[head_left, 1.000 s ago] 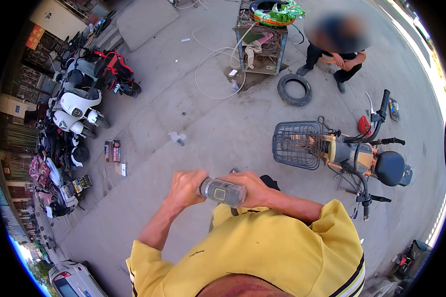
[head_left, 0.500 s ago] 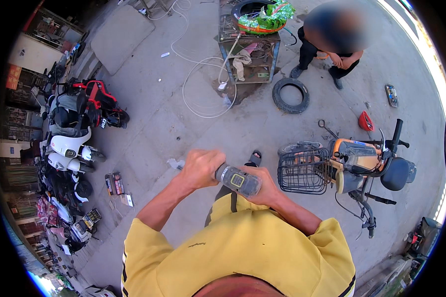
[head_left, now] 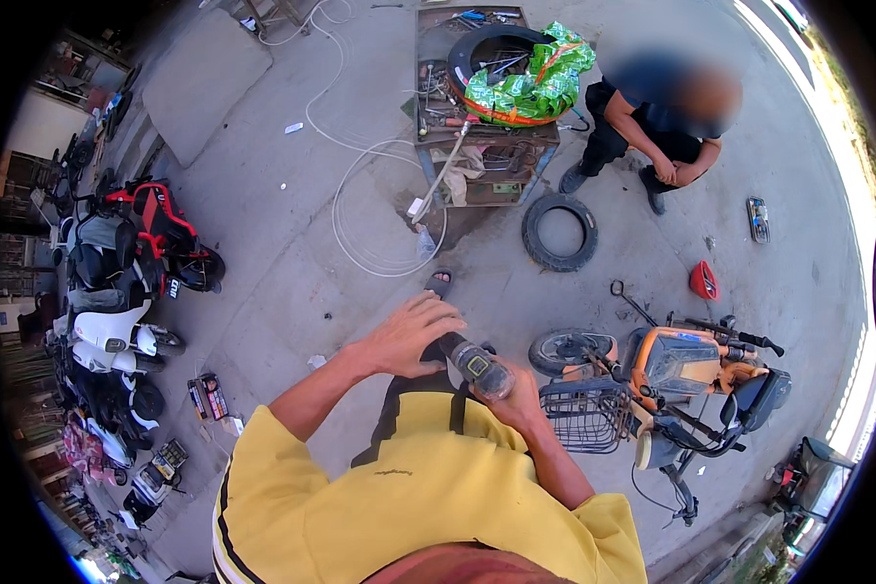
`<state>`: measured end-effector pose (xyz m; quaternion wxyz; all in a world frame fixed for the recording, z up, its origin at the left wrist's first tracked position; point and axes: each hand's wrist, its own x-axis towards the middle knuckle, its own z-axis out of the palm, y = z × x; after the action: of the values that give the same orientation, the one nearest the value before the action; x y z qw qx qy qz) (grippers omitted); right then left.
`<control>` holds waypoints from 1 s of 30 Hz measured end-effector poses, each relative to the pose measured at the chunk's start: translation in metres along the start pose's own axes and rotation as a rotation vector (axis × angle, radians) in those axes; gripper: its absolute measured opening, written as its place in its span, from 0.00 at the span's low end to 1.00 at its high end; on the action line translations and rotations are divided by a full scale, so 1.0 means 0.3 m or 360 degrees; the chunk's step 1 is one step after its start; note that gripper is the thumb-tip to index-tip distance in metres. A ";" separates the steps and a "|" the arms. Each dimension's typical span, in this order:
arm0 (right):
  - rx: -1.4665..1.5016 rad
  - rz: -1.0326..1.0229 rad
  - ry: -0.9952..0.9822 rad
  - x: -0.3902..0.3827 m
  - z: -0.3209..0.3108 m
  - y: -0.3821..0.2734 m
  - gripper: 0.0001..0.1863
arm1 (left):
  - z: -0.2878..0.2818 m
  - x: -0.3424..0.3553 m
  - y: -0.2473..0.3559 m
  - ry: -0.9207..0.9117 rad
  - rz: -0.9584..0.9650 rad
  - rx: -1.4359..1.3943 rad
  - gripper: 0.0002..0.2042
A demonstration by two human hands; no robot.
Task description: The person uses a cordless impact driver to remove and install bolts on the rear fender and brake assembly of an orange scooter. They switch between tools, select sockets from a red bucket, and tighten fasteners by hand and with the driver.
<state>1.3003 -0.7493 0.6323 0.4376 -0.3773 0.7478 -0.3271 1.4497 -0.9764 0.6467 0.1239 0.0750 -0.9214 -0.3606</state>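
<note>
My right hand is wrapped round a dark cordless power tool, probably a drill or impact wrench, with a yellow-framed patch on its body. The tool is held in front of my yellow shirt and tilts up to the left. Its grip is mostly hidden by that hand. At the tool's narrow front end, my left hand has its fingers stretched out and apart; whether it touches the tool I cannot tell.
To the right, an orange electric scooter with a wire basket lies on its side. Ahead are a loose tyre, a metal tool cart and a crouching person. Parked scooters line the left; a hose loops across the ground.
My left hand has opened from its grip on the tool's front end. The view has shifted, so the cart and scooter sit lower. The crouching person's forearms are now more visible.
</note>
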 end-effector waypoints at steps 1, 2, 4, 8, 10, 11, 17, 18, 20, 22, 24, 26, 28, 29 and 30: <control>0.0216 0.0184 0.0015 0.039 0.007 0.019 0.22 | -0.032 0.007 -0.097 0.0024 0.0004 -0.0164 0.28; 0.0299 0.0293 0.0122 0.064 0.030 0.055 0.21 | -0.045 -0.005 -0.244 0.0183 -0.0224 -0.0338 0.26; 0.0456 0.0560 0.0316 0.100 0.079 0.152 0.17 | -0.035 -0.033 -0.631 0.0570 -0.0898 -0.0866 0.23; 0.0819 0.1214 0.0767 0.091 0.146 0.253 0.16 | -0.007 0.153 -1.364 0.1005 -0.1837 -0.2212 0.24; 0.0716 0.1392 0.0823 0.056 0.170 0.274 0.17 | 0.045 0.250 -1.637 0.1005 -0.1912 -0.2351 0.27; 0.0658 0.1505 0.0847 0.032 0.184 0.281 0.16 | 0.083 0.305 -1.761 0.1028 -0.1920 -0.2363 0.28; 0.0666 0.1916 0.1052 -0.116 0.318 0.294 0.18 | 0.232 0.613 -2.161 0.0680 -0.1949 -0.2276 0.20; 0.0692 0.2010 0.1115 -0.147 0.354 0.258 0.18 | 0.217 0.715 -2.068 0.0594 -0.1915 -0.2132 0.19; 0.0745 0.2116 0.1171 -0.181 0.401 0.235 0.16 | 0.217 0.778 -2.095 0.0543 -0.1879 -0.2085 0.19; 0.0707 0.2209 0.1162 -0.210 0.441 0.218 0.16 | 0.242 0.803 -2.135 0.0525 -0.1847 -0.2091 0.20; 0.0760 0.2237 0.1167 -0.239 0.468 0.209 0.16 | 0.242 0.808 -2.184 0.0566 -0.1847 -0.2098 0.20; 0.0842 0.2245 0.1188 -0.251 0.506 0.193 0.16 | 0.250 0.818 -2.223 0.0598 -0.1835 -0.2096 0.20; 0.0935 0.2234 0.1223 -0.252 0.537 0.182 0.16 | 0.251 0.828 -2.257 0.0645 -0.1824 -0.2095 0.20; 0.0928 0.2243 0.1186 -0.250 0.543 0.180 0.16 | 0.248 0.826 -2.278 0.0672 -0.1807 -0.2101 0.20; 0.0924 0.2253 0.1149 -0.249 0.548 0.180 0.16 | 0.241 0.823 -2.297 0.0712 -0.1798 -0.2107 0.20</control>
<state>1.4583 -0.6847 0.5523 0.3532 0.4350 0.7879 -0.2555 1.2264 -1.4880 0.1677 0.1225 0.4987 -0.3051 -0.8020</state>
